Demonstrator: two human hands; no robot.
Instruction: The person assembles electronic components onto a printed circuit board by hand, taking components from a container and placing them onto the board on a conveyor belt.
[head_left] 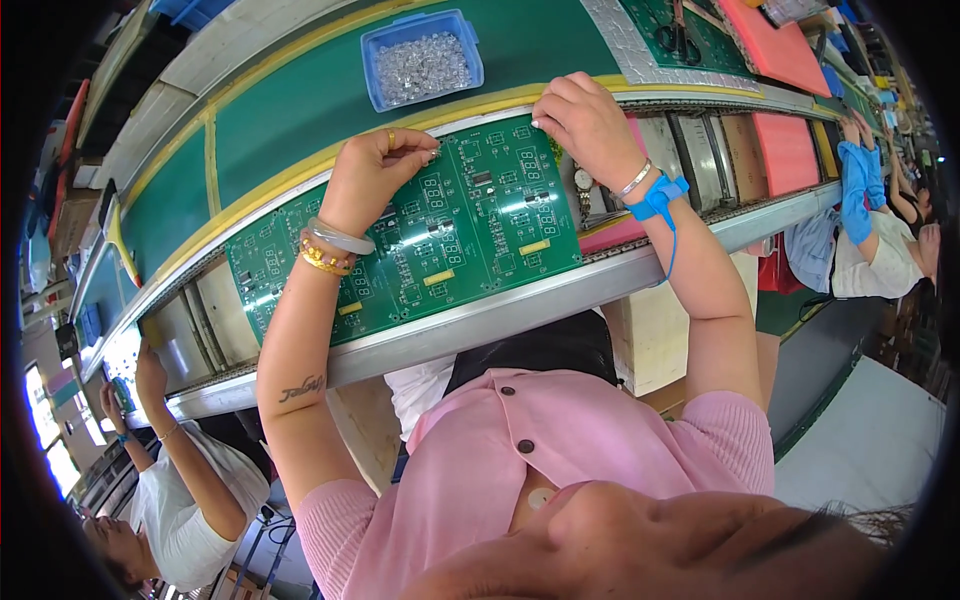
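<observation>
In the head view, the board (pixel 480 245) lies flat between the rails of the line, its near edge along the metal rail (pixel 480 308). The left hand (pixel 368 178) is over its far edge, thumb and forefinger drawn almost together; whether a small part sits between them, I cannot tell. The right hand (pixel 585 120) is at the far right corner, fingers curled and thumb close to the forefinger; its hold, too, is unclear. Beyond the far rail stands a blue tub (pixel 371 72) of small clear parts (pixel 424 68). The step looks like fitting such parts by hand. To do it well, I would line each one up squarely, press lightly until it seats flat, and keep the bangles (pixel 340 243) and the strap's cord (pixel 672 250) off the components.
</observation>
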